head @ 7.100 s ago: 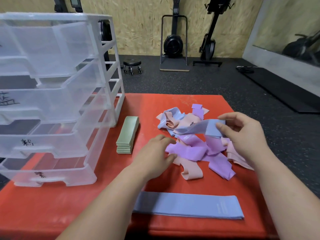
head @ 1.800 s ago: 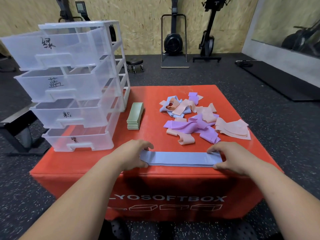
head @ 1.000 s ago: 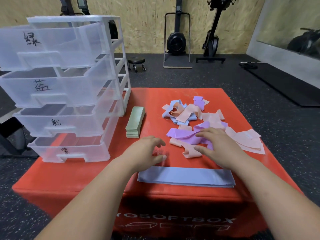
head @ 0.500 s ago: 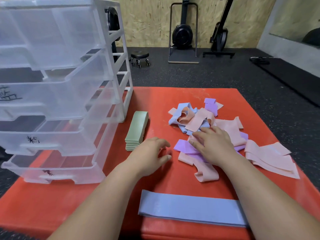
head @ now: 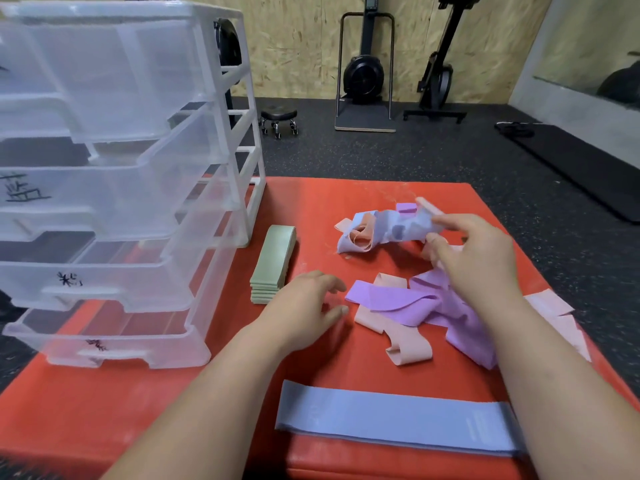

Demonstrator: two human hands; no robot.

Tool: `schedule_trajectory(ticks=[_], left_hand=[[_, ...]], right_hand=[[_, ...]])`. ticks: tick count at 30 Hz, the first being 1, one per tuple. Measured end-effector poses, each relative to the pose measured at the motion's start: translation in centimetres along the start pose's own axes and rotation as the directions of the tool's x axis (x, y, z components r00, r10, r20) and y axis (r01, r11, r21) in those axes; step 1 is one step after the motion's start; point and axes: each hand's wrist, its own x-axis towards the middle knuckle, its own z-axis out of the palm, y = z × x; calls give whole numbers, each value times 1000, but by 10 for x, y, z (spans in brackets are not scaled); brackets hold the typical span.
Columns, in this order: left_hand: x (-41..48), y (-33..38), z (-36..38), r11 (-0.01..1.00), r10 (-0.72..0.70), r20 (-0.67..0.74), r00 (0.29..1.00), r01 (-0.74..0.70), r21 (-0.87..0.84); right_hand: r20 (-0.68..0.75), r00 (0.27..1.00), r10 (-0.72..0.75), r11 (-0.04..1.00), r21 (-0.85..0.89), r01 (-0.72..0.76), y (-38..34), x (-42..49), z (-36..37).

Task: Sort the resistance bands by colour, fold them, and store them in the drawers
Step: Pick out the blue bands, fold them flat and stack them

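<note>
Blue band (head: 398, 227) in right-hand fingers (head: 450, 221); drawers (head: 104, 188) apparently empty

Surface (head: 311, 209): red-orange. Flat band (head: 394, 419) at near edge: blue-grey. Folded stack (head: 273, 263): sage green. Loose pile: purple bands (head: 398, 301), peach-pink bands (head: 408, 351), light blue band (head: 388, 228). Drawer unit (head: 117, 188): clear, white frame, black handwritten marks.

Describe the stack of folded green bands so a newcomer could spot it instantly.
Start at the clear plastic drawer unit on the red soft box. Just right of its base lies the stack of folded green bands. It alone is sage green and neatly squared, unlike the loose pink, purple and blue tangle beyond.
</note>
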Motion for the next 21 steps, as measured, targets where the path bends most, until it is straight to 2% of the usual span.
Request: schedule_trajectory(ticks=[3,9,12,14,18,20,21], left_hand=[[-4,11,-3,1000,14,-24,1000,-15,-11],[-11,32,-1,999,35,-12,999,-35,-19],[-12,38,1,999,32,-7,999,-32,-10],[-12,41,3,999,32,-2,999,-32,-6],[-8,45,6,999,37,3,999,-37,12],[-6,47,9,999,33,-1,999,-33,5],[-4,47,10,1000,30,-6,1000,-30,-8]], right_hand=[[-110,990,92,988,134,-77,-1,-5,-31],[134,962,240,968,44,-247,36,-30,-41],[174,963,206,974,55,-218,43,-32,-49],[200,964,178,984,-8,-180,48,-33,-54],[271,935,228,970,-148,-194,61,-37,-58],[264,938,224,975,-63,-215,61,-34,-62],[255,943,214,971,49,-233,58,-31,-65]])
